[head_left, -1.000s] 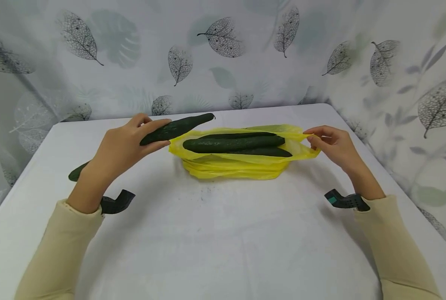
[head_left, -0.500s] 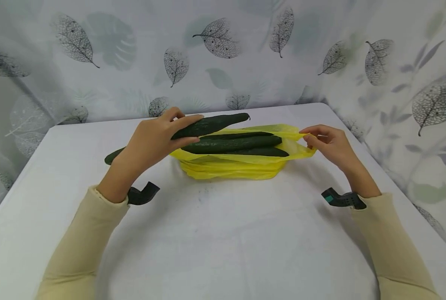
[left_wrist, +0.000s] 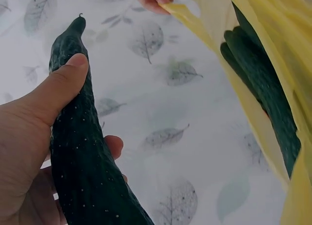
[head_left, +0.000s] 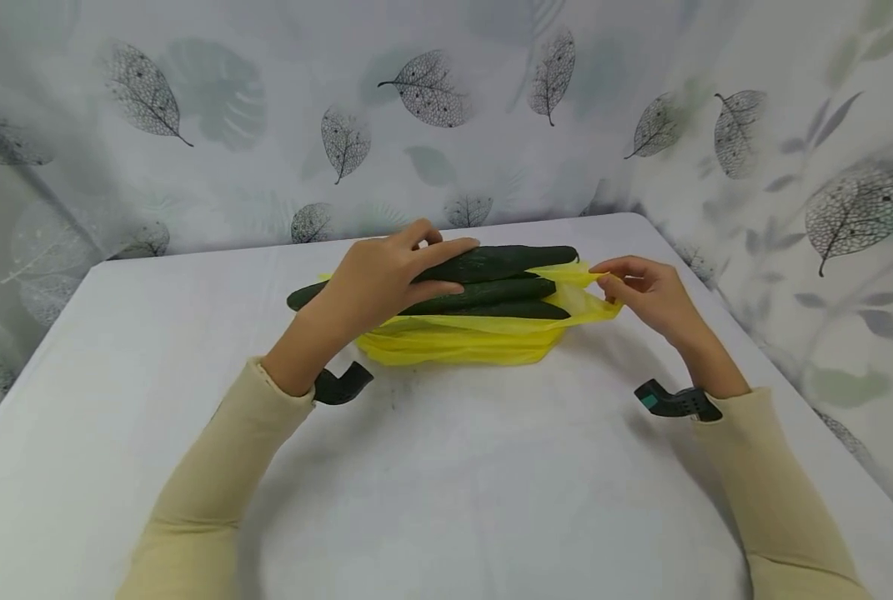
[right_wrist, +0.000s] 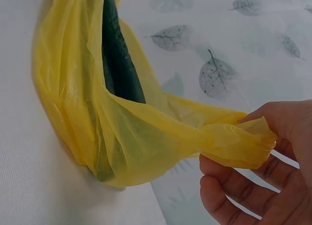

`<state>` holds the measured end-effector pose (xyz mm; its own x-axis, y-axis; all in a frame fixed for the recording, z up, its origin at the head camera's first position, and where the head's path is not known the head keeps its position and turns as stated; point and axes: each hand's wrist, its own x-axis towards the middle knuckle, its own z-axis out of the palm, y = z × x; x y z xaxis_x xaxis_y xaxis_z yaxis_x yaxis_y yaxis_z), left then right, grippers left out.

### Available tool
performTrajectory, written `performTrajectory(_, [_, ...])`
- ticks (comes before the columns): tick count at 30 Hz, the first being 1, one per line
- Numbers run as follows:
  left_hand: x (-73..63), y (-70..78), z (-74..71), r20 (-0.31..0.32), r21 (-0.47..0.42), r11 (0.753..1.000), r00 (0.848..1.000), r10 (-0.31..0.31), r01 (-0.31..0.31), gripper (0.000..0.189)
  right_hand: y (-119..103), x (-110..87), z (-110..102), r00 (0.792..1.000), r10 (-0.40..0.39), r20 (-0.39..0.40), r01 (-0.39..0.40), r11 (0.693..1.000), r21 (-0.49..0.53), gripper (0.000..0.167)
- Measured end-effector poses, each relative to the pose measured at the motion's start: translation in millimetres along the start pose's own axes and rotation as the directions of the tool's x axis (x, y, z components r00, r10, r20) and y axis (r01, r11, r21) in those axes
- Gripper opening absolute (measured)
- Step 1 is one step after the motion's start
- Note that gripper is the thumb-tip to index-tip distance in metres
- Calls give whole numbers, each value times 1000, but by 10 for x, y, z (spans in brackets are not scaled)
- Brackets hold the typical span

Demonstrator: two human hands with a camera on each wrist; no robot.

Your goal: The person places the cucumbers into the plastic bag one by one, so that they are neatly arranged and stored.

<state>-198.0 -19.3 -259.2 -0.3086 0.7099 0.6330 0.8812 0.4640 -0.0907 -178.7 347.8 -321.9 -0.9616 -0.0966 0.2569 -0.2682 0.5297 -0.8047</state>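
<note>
My left hand (head_left: pixel 367 283) grips a dark green cucumber (head_left: pixel 509 262) around its middle, thumb on one side and fingers on the other. In the head view it is above the opening of a yellow plastic bag (head_left: pixel 457 348), its rear end sticking out past my wrist on the left. Several cucumbers (head_left: pixel 502 293) lie side by side inside the bag. At the bag's right end, my right hand (head_left: pixel 656 300) pinches a gathered corner of the plastic (right_wrist: pixel 239 142) between thumb and fingers. The left wrist view shows the held cucumber's curled stem tip (left_wrist: pixel 78 21).
A white-covered table (head_left: pixel 491 483) carries the bag near its far edge. Behind and to the right hangs a leaf-printed cloth (head_left: pixel 266 117). Each wrist wears a dark band mount (head_left: pixel 677 400).
My left hand has carried the cucumber rightward, from left of the bag to above its opening. The right hand keeps its pinch on the bag's corner.
</note>
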Motion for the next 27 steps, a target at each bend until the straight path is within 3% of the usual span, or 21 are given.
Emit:
performTrajectory(8, [161,127,173,-28,-61,998,999,32,-34,49,4,-7,1,1000,24,8,-24,999,-48,25])
performTrajectory(14, [240,232,257,8,-69,997,999,48,-47,48,16,-13,-6,1000,-21,5,21,1000,12,9])
performTrajectory(27, [286,316,547,13,-50,995,996,83,-82,47,4,-20,-5,999,-42,-12,41,996,-79,26])
